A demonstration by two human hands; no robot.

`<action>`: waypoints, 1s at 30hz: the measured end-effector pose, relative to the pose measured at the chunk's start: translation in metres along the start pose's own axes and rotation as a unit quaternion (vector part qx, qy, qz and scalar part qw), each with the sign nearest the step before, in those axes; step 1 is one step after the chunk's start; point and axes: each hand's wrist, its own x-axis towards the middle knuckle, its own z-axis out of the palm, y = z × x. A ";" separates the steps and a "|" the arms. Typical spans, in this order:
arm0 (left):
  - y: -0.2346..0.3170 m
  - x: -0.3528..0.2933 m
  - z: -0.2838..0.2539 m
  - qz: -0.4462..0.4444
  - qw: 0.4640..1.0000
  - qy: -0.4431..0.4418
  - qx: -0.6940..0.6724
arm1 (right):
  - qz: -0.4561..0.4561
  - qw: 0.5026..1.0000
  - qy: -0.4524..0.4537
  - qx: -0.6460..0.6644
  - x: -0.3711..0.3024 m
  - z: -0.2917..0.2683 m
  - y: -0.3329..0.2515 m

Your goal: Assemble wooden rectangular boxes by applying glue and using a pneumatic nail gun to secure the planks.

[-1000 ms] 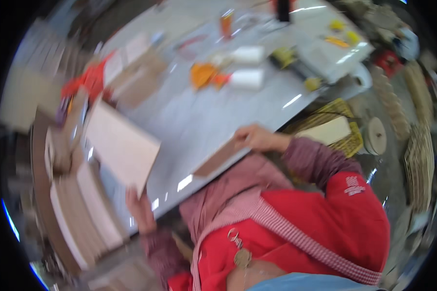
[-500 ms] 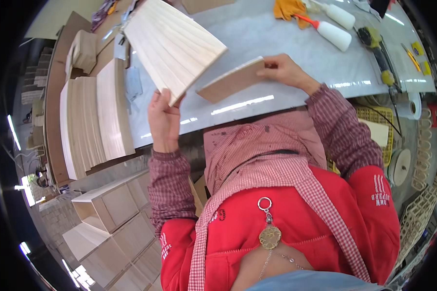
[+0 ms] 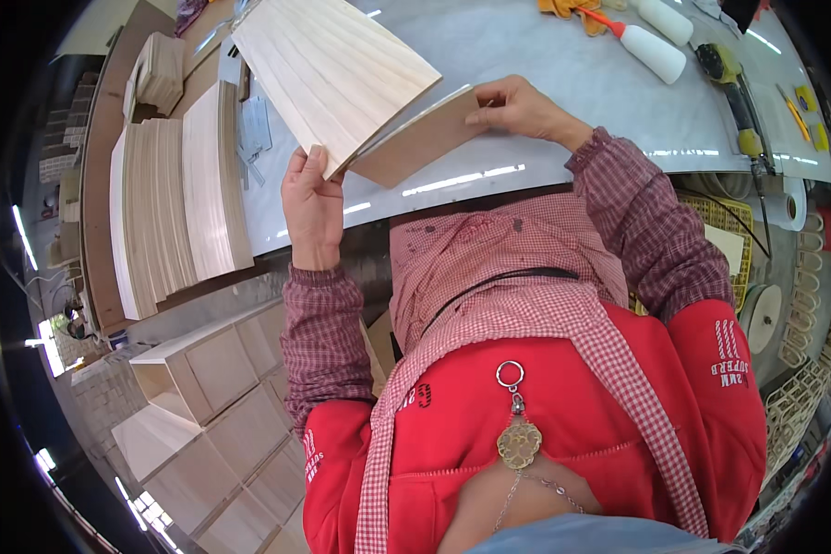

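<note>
My left hand (image 3: 313,208) is closed on the near corner of a wide pale wooden board (image 3: 342,78), thumb on its upper face. The board stretches away over the table, tilted. Pinched by its right end in my right hand (image 3: 524,113) is a narrower, brownish wooden panel (image 3: 414,146), standing on edge. The panel's left end lies against or just below the wide board's near edge, close to my left fingers; whether they touch cannot be made out.
Stacked thin boards (image 3: 162,194) stand at the table's left. Two white squeeze bottles (image 3: 654,53), an orange cloth (image 3: 577,11) and a yellow-black power tool (image 3: 734,92) lie at the far right of the shiny grey tabletop (image 3: 526,175). Wooden boxes (image 3: 212,406) are piled below left.
My right hand has brought the narrow panel leftward, closing the gap to the wide board's near edge. The left hand keeps its grip on the wide board. The view has shifted slightly.
</note>
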 end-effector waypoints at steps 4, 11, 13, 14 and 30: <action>0.002 -0.001 -0.002 0.005 1.000 0.016 0.004 | -0.014 1.000 -0.018 0.009 0.010 0.002 0.001; -0.001 -0.004 -0.003 0.000 1.000 0.011 -0.002 | -0.017 0.999 -0.038 -0.011 0.015 0.003 -0.002; -0.001 -0.004 -0.003 -0.003 1.000 0.012 -0.001 | -0.019 0.999 -0.039 -0.013 0.016 0.005 -0.002; -0.001 -0.004 -0.003 -0.004 1.000 0.013 0.003 | -0.022 0.999 -0.038 -0.013 0.016 0.006 -0.002; -0.008 -0.003 -0.012 -0.004 0.999 0.040 0.035 | -0.032 0.999 0.025 -0.005 0.013 0.010 -0.016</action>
